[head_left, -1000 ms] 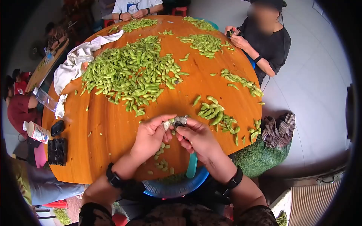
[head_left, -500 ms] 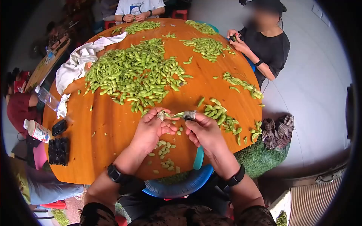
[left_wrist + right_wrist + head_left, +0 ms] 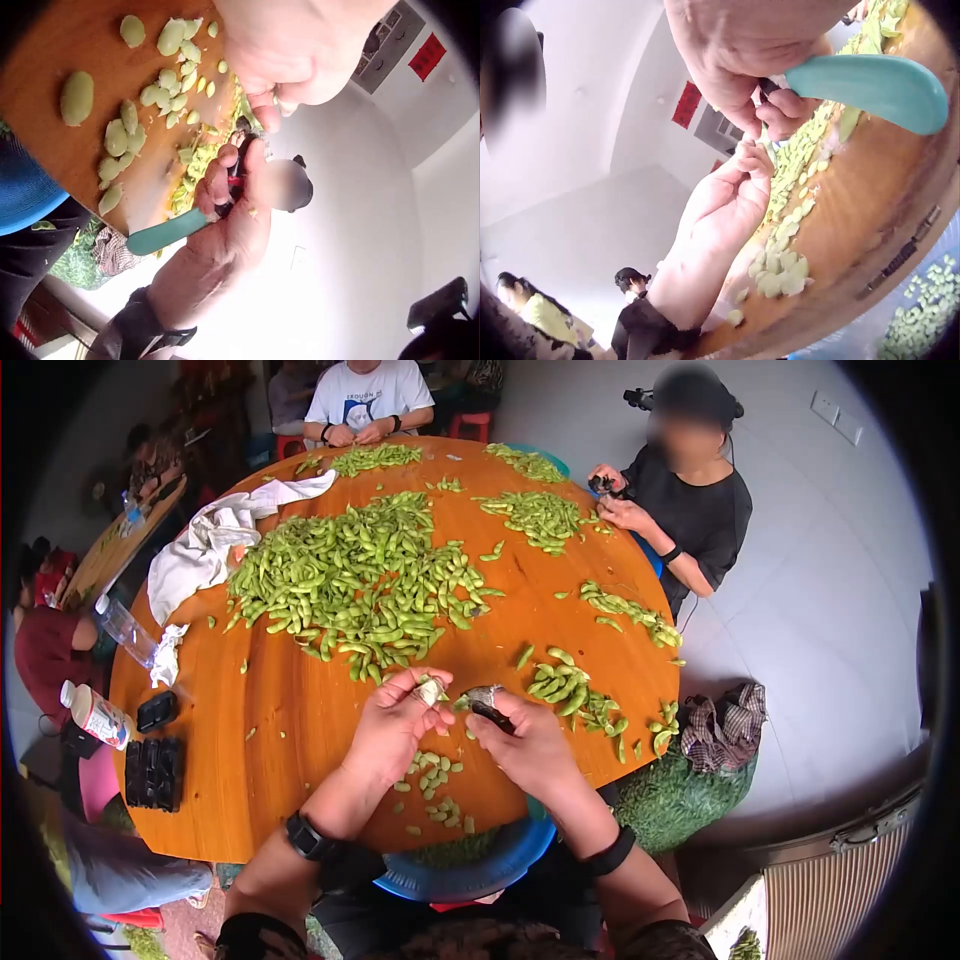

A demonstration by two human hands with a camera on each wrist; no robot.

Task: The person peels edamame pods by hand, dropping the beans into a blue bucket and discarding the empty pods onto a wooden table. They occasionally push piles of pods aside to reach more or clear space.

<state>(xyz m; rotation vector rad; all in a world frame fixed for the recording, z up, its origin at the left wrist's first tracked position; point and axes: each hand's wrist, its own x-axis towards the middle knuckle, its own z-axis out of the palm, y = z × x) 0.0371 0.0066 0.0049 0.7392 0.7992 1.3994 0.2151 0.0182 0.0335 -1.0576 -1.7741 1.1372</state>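
My left hand [image 3: 388, 722], a white wrap on its thumb, pinches a small green bean pod [image 3: 443, 686] above the table's near part. A short gap to the right, my right hand [image 3: 530, 748] grips a tool with a teal handle [image 3: 870, 91]; its working end is mostly hidden by the fingers. A green bean piece [image 3: 462, 702] shows at the right hand's fingertips, next to a grey covering on a finger. Shelled green beans [image 3: 432, 772] lie loose on the wood below both hands. A small heap of pods [image 3: 560, 685] lies beyond the right hand.
A large pile of pods [image 3: 350, 585] covers the middle of the round wooden table [image 3: 240, 780]. Below its near edge sits a blue basin [image 3: 470, 880]. A white cloth [image 3: 205, 545], bottles and a black tray [image 3: 153, 773] stand left. Another person [image 3: 700, 510] sits at the right.
Both hands first met over a pod, then drew apart with a green strip between them. Now they stand separated, each with a green piece at its fingertips.
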